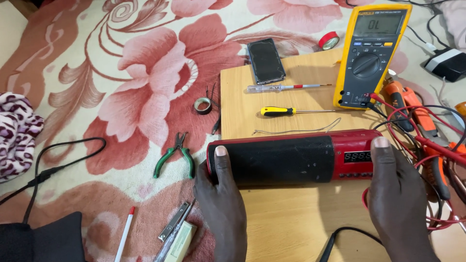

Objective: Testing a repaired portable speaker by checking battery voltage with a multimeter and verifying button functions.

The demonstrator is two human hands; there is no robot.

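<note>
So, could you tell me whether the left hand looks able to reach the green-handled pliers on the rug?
Probably yes. The left hand grips the red speaker's end, and the green-handled pliers lie just beside it on the rug, with nothing between. It would have to let go first.

board [291,223] | speaker [291,157], screwdrivers [286,111], multimeter [371,53] | carpet [97,73] | pliers [174,155], tape [203,105]

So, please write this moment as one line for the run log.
left hand: grips left end of red cylindrical speaker with black mesh grille | right hand: grips its right end | speaker lies on light wooden board
</note>
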